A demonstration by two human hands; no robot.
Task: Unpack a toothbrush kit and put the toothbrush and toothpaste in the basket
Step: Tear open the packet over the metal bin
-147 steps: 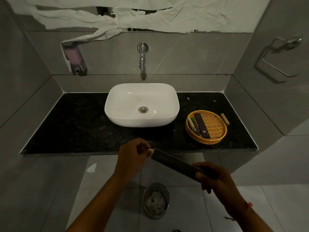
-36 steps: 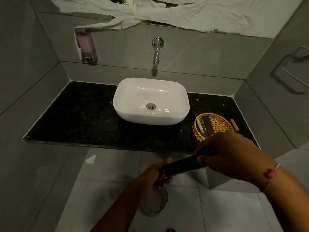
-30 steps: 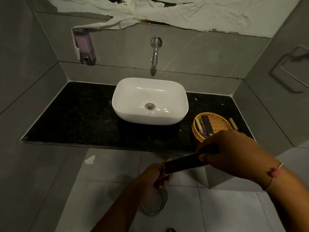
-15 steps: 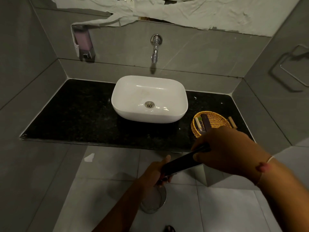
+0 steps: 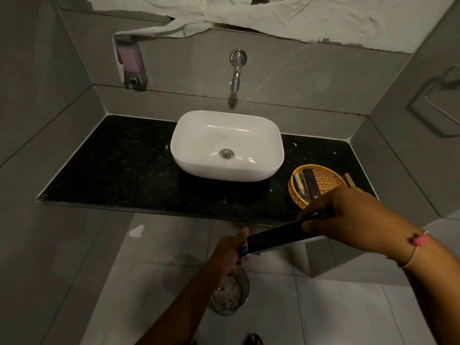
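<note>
I hold a long dark toothbrush kit box [image 5: 278,235] in front of the counter's front edge. My right hand [image 5: 348,217] grips its upper right end. My left hand [image 5: 229,252] is closed at the lower left end, where a small blue and white piece [image 5: 243,250] shows at the box's mouth. The wicker basket [image 5: 326,178] sits on the right of the black counter, partly behind my right hand. It holds dark packets [image 5: 311,185] and a pale stick [image 5: 298,184].
A white basin [image 5: 226,145] sits mid-counter [image 5: 119,165] under a wall tap [image 5: 236,70]. A soap dispenser [image 5: 129,63] hangs on the left wall. A metal bin [image 5: 230,295] stands on the floor below my hands. A scrap of paper [image 5: 136,230] lies on the tiles.
My left hand has moved from the box's upper end to its lower left end. A blue and white piece now shows at that end. The box now slopes the other way.
</note>
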